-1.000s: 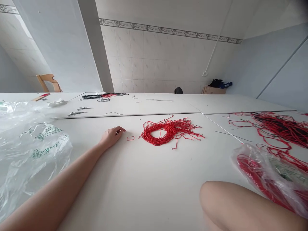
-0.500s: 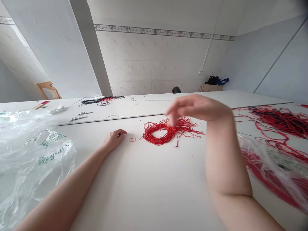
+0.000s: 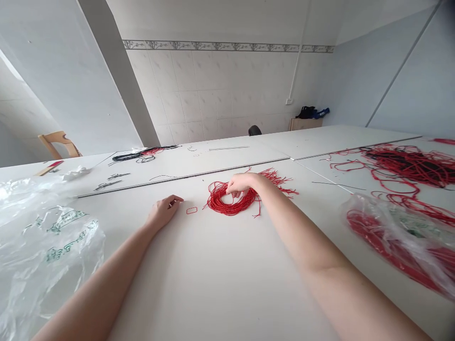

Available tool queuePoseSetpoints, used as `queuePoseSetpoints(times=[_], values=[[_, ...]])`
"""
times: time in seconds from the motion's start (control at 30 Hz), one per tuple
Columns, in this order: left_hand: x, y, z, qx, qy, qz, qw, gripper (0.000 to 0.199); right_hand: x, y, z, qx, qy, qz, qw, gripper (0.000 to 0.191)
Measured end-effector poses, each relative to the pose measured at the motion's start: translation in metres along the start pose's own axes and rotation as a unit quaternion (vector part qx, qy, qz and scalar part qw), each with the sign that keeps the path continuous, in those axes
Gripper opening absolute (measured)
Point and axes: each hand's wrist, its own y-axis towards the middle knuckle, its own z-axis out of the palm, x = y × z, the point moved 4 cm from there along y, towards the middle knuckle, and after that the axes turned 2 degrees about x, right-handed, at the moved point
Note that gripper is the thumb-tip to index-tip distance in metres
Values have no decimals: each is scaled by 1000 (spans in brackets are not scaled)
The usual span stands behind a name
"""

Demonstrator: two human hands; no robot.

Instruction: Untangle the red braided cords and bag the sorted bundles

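Note:
A loose coil of thin red cord lies on the white table, its frayed ends fanning out behind it. My right hand rests on the coil's upper edge, fingers curled down among the strands, and I cannot tell whether they grip them. My left hand lies on the table with its fingers loosely curled, holding nothing visible. Just to its right is a small rectangular loop of red cord, not touched by either hand.
A crumpled clear plastic bag lies at the left. At the right are a bag of red cord and a tangled heap of red and black cords. Black cords and small metal pieces lie beyond a table seam.
My right hand has come down from above the coil and now rests on it. My left hand has barely moved. The view has tilted slightly.

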Motion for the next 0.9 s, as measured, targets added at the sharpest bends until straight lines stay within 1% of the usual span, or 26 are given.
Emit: queuePoseSetpoints(times=[0.03, 0.1, 0.17, 0.2, 0.23, 0.3, 0.37, 0.4, 0.47, 0.53, 0.6, 0.63, 0.67, 0.7, 0.73, 0.77, 0.83, 0.9], values=[[0, 0, 0, 0, 0, 0, 1000, 34, 7, -4, 0, -13, -1, -19, 1000, 23], [1, 1, 0, -2, -4, -1, 1000, 34, 21, -17, -6, -59, 1, -64, 996, 21], [1, 0, 0, -5, -12, -1, 1000, 32, 33, -32, -15, -120, 10, -112, 986, 24], [1, 0, -1, -7, -18, -2, 1000, 31, 38, -41, -21, -157, 25, -150, 976, 28], [-1, 0, -2, -9, -26, -2, 1000, 30, 44, -49, -26, -193, 45, -197, 960, 32], [-7, 0, -6, -13, -48, -3, 999, 26, 54, -67, -34, -250, 94, -306, 914, 35], [-20, -3, -15, -21, -81, 2, 997, 25, 62, -83, -37, -281, 125, -390, 868, 34], [-30, -5, -22, -29, -102, 9, 994, 26, 65, -89, -37, -288, 126, -408, 857, 32], [-55, -14, -37, -49, -150, 35, 987, 34, 70, -99, -36, -299, 119, -421, 848, 28], [-86, -29, -53, -49, -202, 78, 975, 45, 74, -106, -33, -290, 108, -419, 854, 27], [-115, -47, -66, -20, -255, 119, 960, 52, 77, -110, -29, -271, 96, -408, 867, 27], [-128, -56, -70, 16, -330, 144, 933, 53, 77, -110, -28, -263, 88, -399, 874, 27], [-139, -65, -72, 63, -382, 166, 907, 54, 77, -109, -26, -255, 78, -387, 883, 27], [-147, -71, -74, 97, -400, 174, 895, 54, 77, -108, -25, -247, 67, -373, 892, 27], [-152, -76, -75, 114, -405, 174, 890, 50, 76, -106, -24, -238, 54, -359, 901, 27], [-154, -79, -75, 124, -396, 166, 895, 45, 75, -104, -23, -227, 40, -346, 909, 26], [-153, -79, -75, 124, -373, 141, 909, 35, 73, -100, -21, -209, 8, -323, 923, 25], [-149, -77, -76, 133, -378, 121, 908, 29, 72, -97, -19, -200, -24, -293, 934, 23]])
